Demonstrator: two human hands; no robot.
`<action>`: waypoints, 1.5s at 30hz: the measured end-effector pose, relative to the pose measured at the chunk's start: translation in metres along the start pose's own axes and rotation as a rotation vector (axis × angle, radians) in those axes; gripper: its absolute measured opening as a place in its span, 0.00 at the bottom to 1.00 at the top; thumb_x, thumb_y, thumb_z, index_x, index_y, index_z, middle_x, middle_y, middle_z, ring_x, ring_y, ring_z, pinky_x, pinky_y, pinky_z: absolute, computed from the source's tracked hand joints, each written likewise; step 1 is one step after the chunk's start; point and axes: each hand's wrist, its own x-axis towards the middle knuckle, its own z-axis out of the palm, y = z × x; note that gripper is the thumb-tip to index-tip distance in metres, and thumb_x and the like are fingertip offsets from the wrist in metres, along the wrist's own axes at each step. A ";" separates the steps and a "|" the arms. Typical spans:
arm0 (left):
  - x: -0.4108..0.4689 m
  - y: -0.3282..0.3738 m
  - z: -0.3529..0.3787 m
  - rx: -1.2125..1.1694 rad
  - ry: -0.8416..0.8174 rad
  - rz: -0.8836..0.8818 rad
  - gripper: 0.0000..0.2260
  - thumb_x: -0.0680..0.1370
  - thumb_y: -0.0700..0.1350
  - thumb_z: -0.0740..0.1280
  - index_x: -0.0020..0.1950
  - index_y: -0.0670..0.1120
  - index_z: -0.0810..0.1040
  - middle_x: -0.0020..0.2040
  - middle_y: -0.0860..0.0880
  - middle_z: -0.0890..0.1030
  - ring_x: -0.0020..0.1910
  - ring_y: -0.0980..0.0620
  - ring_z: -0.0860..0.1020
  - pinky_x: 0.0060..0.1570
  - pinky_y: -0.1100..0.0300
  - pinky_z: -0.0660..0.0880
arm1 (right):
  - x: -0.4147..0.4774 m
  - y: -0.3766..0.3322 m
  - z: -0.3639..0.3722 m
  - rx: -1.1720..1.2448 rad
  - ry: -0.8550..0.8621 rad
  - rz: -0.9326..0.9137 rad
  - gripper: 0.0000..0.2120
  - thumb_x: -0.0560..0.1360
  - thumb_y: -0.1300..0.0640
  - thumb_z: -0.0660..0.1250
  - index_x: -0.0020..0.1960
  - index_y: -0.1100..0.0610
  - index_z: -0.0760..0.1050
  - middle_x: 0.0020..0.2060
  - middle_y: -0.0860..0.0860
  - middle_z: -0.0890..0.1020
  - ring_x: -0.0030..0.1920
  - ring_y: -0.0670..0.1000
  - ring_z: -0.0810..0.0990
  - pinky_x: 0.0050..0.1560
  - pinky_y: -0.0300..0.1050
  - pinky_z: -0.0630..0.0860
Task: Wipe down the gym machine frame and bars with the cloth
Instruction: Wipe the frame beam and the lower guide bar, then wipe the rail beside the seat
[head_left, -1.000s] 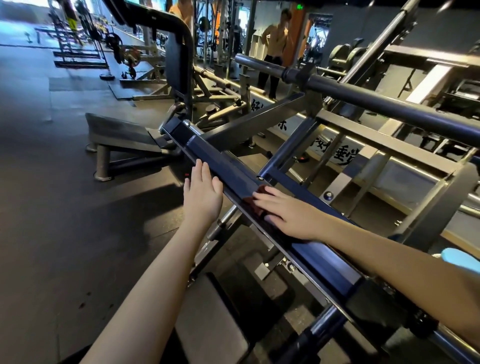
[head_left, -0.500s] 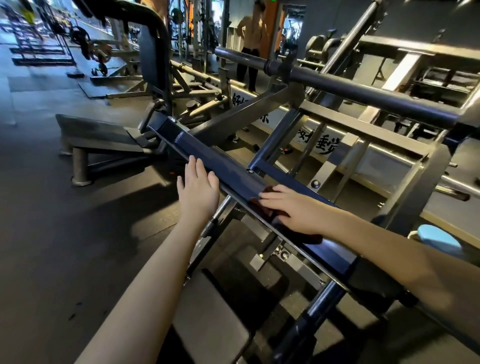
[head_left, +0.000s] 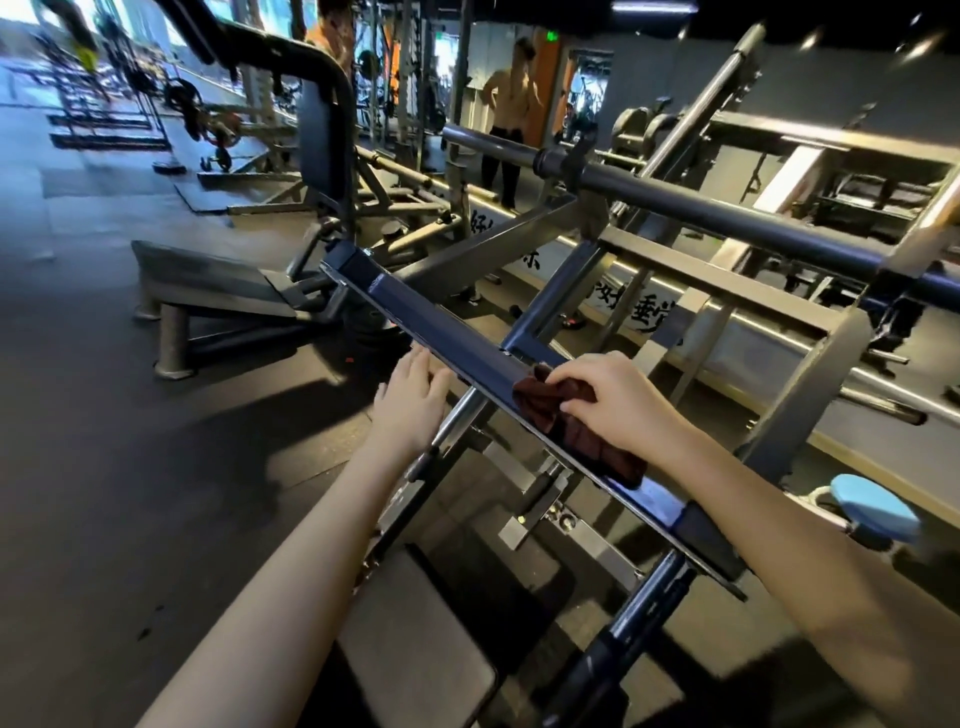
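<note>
A dark blue flat frame beam (head_left: 447, 338) of the gym machine runs diagonally from upper left to lower right. A dark red-brown cloth (head_left: 550, 415) lies on the beam near its middle. My right hand (head_left: 618, 400) lies on top of the cloth with its fingers curled, gripping it against the beam. My left hand (head_left: 413, 395) rests with straight fingers against the beam's near edge, a little left of the cloth. A thick black round bar (head_left: 727, 213) crosses above and behind the beam.
Grey steel struts (head_left: 810, 384) and a pale blue round pad (head_left: 872, 509) stand at the right. A black padded seat (head_left: 415, 649) is below the beam. A low grey footplate (head_left: 208, 280) sits at the left on the dark rubber floor. A person (head_left: 511, 114) stands in the background.
My right hand has gone from lying flat over the cloth to curling its fingers on it, and more of the cloth shows. My left hand stays at the beam's edge. The view has shifted.
</note>
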 end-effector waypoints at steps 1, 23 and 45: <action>-0.013 0.003 0.001 -0.034 -0.005 -0.004 0.24 0.84 0.53 0.52 0.79 0.46 0.57 0.79 0.47 0.57 0.77 0.48 0.56 0.76 0.44 0.54 | -0.005 -0.004 -0.005 0.023 0.061 0.001 0.17 0.74 0.60 0.71 0.61 0.49 0.78 0.57 0.47 0.79 0.60 0.47 0.71 0.61 0.41 0.64; -0.254 -0.060 0.106 -0.122 -0.206 -0.279 0.18 0.84 0.48 0.55 0.71 0.40 0.71 0.70 0.43 0.72 0.71 0.48 0.68 0.65 0.63 0.60 | -0.254 -0.037 0.124 0.475 0.094 0.295 0.14 0.73 0.65 0.71 0.57 0.56 0.81 0.52 0.49 0.82 0.56 0.49 0.78 0.56 0.33 0.68; -0.261 -0.127 0.191 -0.682 -0.582 -0.561 0.12 0.80 0.37 0.65 0.36 0.41 0.70 0.31 0.51 0.71 0.29 0.61 0.70 0.33 0.68 0.66 | -0.268 -0.019 0.219 0.609 -0.103 0.999 0.17 0.75 0.52 0.70 0.63 0.54 0.77 0.53 0.47 0.76 0.54 0.46 0.73 0.61 0.47 0.74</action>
